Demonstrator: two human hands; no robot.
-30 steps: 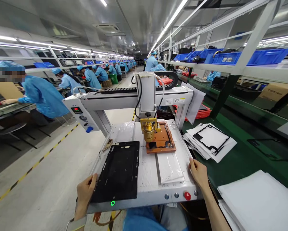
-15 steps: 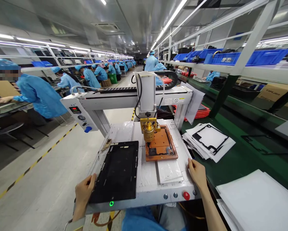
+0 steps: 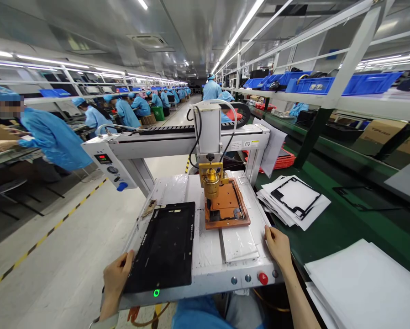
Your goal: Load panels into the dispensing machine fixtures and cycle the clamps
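Observation:
My left hand [image 3: 116,276] curls round the near left corner of the white machine bed [image 3: 208,256], its thumb touching a black tablet-shaped frame [image 3: 164,246] that lies flat there. Resting on the bed's right edge is my right hand [image 3: 276,246], fingers bent, beside a clear film sheet [image 3: 239,242]. Behind the sheet sits an orange-brown fixture [image 3: 227,208]. A brass dispensing head [image 3: 211,180] on the gantry [image 3: 177,139] hangs over the fixture's left side.
A green lit button [image 3: 156,293], a red button [image 3: 260,277] and small silver buttons line the machine's front. White sheets with black frames [image 3: 294,201] and a white paper stack [image 3: 365,283] lie on the green belt to the right. People in blue coats work at benches on the left.
The orange-brown fixture has slid a little toward me under the brass head. Both hands stay where they were on the bed's edges; the view has shifted slightly.

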